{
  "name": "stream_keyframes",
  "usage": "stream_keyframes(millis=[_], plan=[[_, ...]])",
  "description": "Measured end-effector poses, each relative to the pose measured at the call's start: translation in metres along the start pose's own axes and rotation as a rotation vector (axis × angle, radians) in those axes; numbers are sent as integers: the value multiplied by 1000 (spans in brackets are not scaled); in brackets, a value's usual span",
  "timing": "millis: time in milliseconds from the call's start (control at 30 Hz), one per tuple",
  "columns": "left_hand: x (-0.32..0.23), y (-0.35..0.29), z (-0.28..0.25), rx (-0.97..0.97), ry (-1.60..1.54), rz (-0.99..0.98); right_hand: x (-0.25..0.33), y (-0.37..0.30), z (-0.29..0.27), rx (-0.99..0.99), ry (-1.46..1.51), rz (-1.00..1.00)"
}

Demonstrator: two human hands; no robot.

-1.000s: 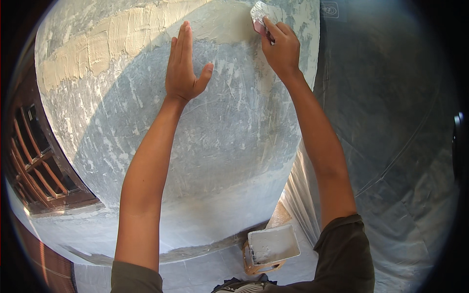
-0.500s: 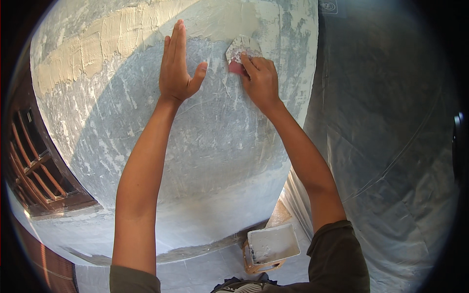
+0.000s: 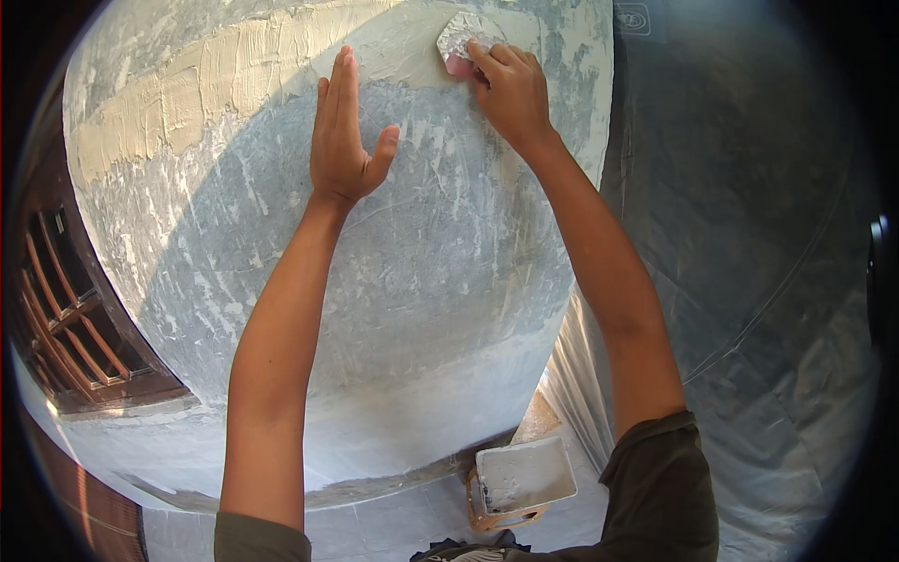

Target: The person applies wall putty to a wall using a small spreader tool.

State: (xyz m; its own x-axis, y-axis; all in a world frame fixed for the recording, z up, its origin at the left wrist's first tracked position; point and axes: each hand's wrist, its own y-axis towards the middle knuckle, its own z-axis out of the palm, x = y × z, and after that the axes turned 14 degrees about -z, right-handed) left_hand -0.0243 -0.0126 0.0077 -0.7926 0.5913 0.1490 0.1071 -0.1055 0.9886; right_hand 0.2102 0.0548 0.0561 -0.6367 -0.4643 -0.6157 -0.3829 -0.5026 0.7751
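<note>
A grey plastered wall (image 3: 393, 281) bulges in front of me, with a band of fresh cream putty (image 3: 215, 84) across its upper part. My left hand (image 3: 342, 140) lies flat against the wall, fingers pointing up, holding nothing. My right hand (image 3: 510, 89) presses a small putty-smeared scraper with a pink body (image 3: 461, 42) against the wall at the top, at the edge of the cream band.
A white rectangular tub of putty (image 3: 524, 473) sits on the floor below, between my arms. Clear plastic sheeting (image 3: 749, 309) hangs along the right side. A wooden window grille (image 3: 66, 318) sits at the left.
My right hand swept the scraper down and to the left, then back up toward the top of the wall. My left hand stayed flat on the wall.
</note>
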Motion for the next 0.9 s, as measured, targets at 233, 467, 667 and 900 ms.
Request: stream_keyframes(millis=[233,467,667,900], plan=[[4,0,-2,-18,-14,13,78,-42,-13,70,143,110],[3,0,-4,-34,-38,0,84,-32,-40,-59,374,327],[2,0,-3,-8,0,-7,13,13,-13,-60,2,29],[1,0,-2,3,8,-5,36,-15,-1,33,5,24]])
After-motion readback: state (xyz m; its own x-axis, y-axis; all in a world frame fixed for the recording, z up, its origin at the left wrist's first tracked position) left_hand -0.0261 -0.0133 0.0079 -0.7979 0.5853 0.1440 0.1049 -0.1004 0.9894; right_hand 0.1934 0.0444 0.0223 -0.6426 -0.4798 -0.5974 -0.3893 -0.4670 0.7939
